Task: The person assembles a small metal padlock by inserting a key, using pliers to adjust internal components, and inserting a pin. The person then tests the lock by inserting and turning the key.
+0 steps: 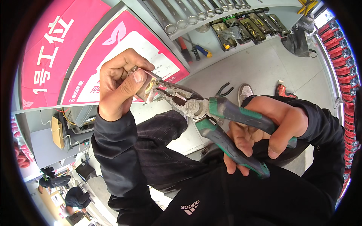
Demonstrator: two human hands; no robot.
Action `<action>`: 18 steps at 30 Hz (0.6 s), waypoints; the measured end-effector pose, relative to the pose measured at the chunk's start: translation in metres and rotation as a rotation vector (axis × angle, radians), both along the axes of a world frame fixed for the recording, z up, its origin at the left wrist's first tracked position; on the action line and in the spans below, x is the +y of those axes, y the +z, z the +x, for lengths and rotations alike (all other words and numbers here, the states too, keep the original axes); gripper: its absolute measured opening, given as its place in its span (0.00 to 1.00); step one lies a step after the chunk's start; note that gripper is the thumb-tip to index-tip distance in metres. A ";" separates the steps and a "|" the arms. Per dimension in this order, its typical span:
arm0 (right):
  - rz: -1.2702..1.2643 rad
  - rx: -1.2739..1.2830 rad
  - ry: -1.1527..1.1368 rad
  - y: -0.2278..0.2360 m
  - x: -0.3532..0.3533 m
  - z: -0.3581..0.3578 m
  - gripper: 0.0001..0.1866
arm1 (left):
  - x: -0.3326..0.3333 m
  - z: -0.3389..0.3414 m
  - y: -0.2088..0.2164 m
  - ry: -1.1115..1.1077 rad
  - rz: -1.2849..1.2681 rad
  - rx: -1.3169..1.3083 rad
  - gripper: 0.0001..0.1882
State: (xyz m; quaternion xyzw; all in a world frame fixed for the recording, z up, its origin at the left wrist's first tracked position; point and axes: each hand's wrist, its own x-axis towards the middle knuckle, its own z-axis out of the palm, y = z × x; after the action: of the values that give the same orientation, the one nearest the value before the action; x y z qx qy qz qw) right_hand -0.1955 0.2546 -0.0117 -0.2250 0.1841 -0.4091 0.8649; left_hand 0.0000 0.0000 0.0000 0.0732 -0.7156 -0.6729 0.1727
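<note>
Left hand (120,84) pinches small metal block (145,88); right hand (264,130) grips green-handled pliers (211,116), jaws biting it; risk: slip toward thumb if squeeze is uneven

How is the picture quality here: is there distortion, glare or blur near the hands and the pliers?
Head view: strong fisheye bending, black rim at the corners; the left hand, small metal part, pliers and right hand look sharp in even daylight; the floor is bright but not blown out.
</note>
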 end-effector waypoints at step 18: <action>0.040 0.042 0.007 0.004 0.000 -0.003 0.20 | 0.002 0.006 0.010 -0.017 -0.141 -0.128 0.13</action>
State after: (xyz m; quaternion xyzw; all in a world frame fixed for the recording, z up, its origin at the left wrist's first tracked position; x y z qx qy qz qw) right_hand -0.1987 0.2543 -0.0082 -0.2169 0.2094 -0.3973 0.8667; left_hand 0.0058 0.0020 0.0095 0.0978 -0.7712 -0.6163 0.1256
